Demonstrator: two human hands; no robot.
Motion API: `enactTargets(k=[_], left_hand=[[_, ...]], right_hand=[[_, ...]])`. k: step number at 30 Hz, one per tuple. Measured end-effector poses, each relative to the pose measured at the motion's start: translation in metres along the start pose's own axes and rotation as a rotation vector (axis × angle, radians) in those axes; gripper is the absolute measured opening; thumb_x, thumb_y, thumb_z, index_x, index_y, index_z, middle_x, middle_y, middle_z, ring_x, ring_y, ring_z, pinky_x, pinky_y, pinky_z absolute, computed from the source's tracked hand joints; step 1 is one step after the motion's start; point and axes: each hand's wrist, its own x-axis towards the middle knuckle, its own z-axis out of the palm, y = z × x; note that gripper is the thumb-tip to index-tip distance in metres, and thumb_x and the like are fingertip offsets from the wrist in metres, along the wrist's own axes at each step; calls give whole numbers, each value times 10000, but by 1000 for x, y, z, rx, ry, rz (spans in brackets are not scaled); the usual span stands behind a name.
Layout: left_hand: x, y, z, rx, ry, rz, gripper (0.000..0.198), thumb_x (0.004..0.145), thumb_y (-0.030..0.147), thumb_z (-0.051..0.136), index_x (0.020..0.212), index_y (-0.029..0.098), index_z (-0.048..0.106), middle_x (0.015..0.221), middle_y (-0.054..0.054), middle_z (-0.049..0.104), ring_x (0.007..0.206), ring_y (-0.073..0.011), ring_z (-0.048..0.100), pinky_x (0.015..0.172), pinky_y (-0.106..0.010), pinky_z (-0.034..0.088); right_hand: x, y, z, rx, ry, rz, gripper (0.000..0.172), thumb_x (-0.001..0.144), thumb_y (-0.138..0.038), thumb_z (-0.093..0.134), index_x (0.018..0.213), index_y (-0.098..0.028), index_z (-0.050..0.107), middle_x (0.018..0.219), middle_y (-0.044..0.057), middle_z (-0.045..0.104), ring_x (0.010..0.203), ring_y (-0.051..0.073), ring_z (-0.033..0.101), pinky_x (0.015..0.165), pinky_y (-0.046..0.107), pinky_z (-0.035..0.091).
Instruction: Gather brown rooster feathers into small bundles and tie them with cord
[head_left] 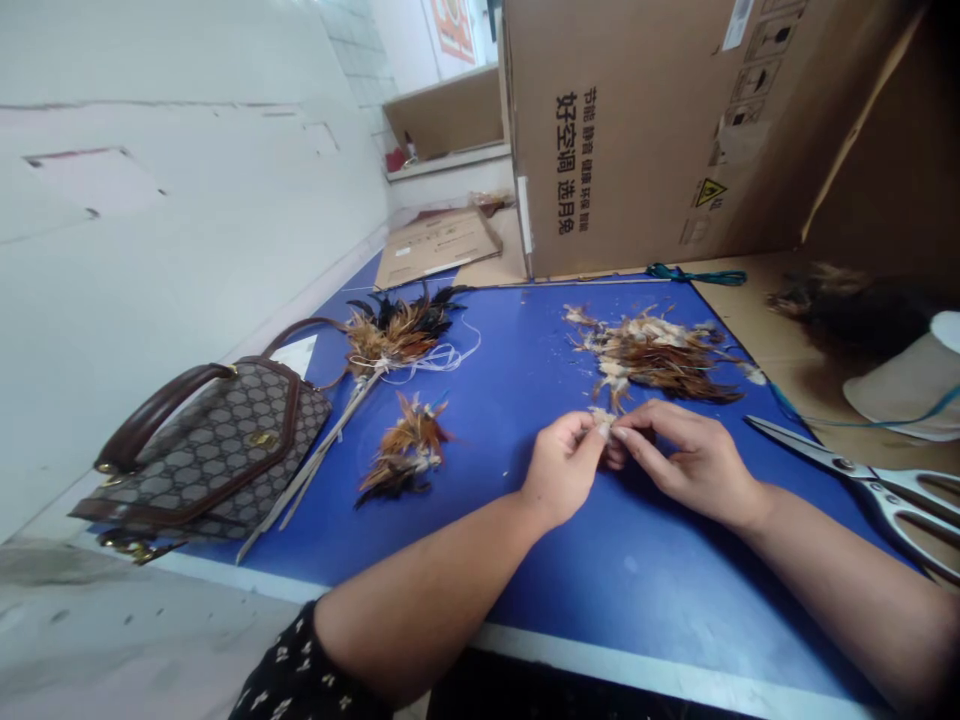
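My left hand (562,468) and my right hand (694,462) meet over the blue work surface, thumbs and fingers pinched together. Between the fingertips is a small pale feather (601,414), partly hidden by the fingers. Just beyond the hands lies a loose pile of brown and cream feathers (660,358), with bits of fluff scattered around it. A small cluster of brown and black feathers (409,448) rests to the left of my left hand. Farther left, a larger feather bunch (405,335) lies with white string (444,356) and thin pale sticks (319,455).
A patterned handbag (225,450) stands at the left edge. Silver scissors (874,478) lie right of my right arm, near a white spool (904,385) and dark feathers (855,305). Green cord (697,275) lies before a big cardboard box (645,150); flat cardboard (435,245) lies behind.
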Motion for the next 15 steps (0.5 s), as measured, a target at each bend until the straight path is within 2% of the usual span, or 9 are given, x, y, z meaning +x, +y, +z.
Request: enactTargets(k=[5,8,11,13,15], left_hand=[[-2,3,-2,-48,-87,-53,324,893,430,753,876,112,695,666,-15,639,567,-91,547,595,-252,418],[0,0,-4,-114,-148,-91,328,883,430,769,855,111,695,642,-8,612,564,-93,531,587,-259,387],[1,-2,-6,-138,-191,-129,341,881,437,776,845,109,694,640,-8,601,566,-96,536,588,-265,378],[2,-3,-7,-141,-200,-145,347,878,444,779,852,108,695,641,-7,599,564,-96,536,590,-266,379],[2,-4,-8,-141,-203,-146,349,876,447,781,863,107,700,648,-9,603,569,-98,542,595,-270,387]], right_hand=[[-3,10,0,-49,71,25,56,985,-239,676,1022,-239,719,896,35,746,772,171,700,741,295,569],[-4,12,-1,-26,91,8,256,980,-227,684,1233,-265,704,979,46,747,826,184,705,779,313,580],[-2,12,-4,19,-6,-53,517,1008,-188,625,1509,-296,563,1151,82,723,1011,209,708,907,344,585],[-1,12,-5,29,-86,-75,550,1021,-173,589,1551,-306,528,1266,103,690,1139,225,686,990,362,572],[0,12,-6,39,-134,-85,518,1025,-168,576,1523,-308,563,1309,110,671,1198,233,669,1029,370,561]])
